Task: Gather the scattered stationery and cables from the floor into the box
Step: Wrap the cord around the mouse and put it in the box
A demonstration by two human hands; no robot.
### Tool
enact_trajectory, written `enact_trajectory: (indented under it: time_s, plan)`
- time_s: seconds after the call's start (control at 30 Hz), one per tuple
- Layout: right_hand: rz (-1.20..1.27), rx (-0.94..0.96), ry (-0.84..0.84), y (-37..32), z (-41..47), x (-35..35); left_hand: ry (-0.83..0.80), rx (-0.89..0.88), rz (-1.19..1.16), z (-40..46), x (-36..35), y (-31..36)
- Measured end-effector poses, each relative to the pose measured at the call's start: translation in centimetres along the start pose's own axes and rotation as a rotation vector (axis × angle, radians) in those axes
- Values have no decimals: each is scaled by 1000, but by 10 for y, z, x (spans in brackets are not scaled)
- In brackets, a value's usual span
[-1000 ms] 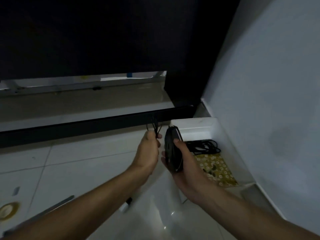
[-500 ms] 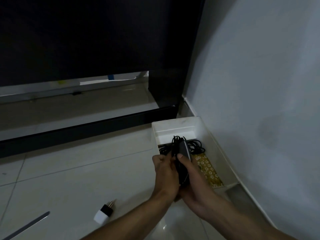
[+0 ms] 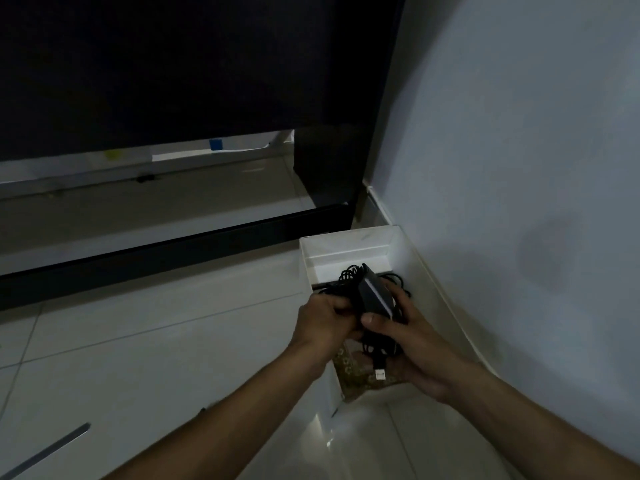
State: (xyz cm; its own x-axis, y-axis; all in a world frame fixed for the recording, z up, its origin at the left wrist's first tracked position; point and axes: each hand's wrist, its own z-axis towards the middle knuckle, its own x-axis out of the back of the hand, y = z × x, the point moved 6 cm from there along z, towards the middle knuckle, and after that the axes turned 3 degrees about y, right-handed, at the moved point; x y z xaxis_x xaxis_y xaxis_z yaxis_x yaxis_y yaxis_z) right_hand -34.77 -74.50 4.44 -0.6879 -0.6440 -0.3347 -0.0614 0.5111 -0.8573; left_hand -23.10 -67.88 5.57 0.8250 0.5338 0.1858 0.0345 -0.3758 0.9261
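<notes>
A white open box [image 3: 349, 244] stands on the tiled floor against the right wall. Over its left rim both my hands hold a black mouse-like device [image 3: 375, 295] and its bundled black cable [image 3: 349, 277]. My right hand [image 3: 403, 336] grips the device from below, thumb on its near end. My left hand [image 3: 325, 318] pinches the cable loops beside it. A cable end with a white plug [image 3: 380, 374] dangles under my right hand. In the box lie another black cable coil [image 3: 398, 280] and a floral-patterned item [image 3: 349, 370], partly hidden by my hands.
A long grey ruler-like strip [image 3: 48, 450] lies on the floor at the lower left. A black rail [image 3: 156, 258] runs across the floor behind the box, under a dark panel. The white wall [image 3: 519, 168] rises right beside the box.
Both hands have carried the device and cable from left of the box to above it and lowered them. The view has shifted right; the white plug on the floor has left the frame.
</notes>
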Motion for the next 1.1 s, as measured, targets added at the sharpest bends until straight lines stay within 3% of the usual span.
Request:
enact_trajectory:
  time_s: [0.13, 0.2, 0.3, 0.47, 0.63, 0.87, 1.1]
  plan:
    - [-210, 57, 4, -14, 9, 12, -192, 23, -116, 4, -14, 4]
    - [-311, 99, -8, -24, 19, 17, -271, -29, 5, 8, -13, 5]
    - [-597, 197, -70, -41, 39, 21, -205, -228, 457, 21, 0, 7]
    - [-987, 302, -163, -53, 90, 20, -41, -223, 590, 44, 36, 1]
    - [-1372, 382, -250, -28, 137, 28, 201, -207, 511, 52, 65, -13]
    - [-1430, 413, -434, 8, 169, 21, -52, -22, 270, 49, 51, -51]
    - [-1485, 373, -549, 23, 192, 26, -91, 4, 91, 52, 48, -58]
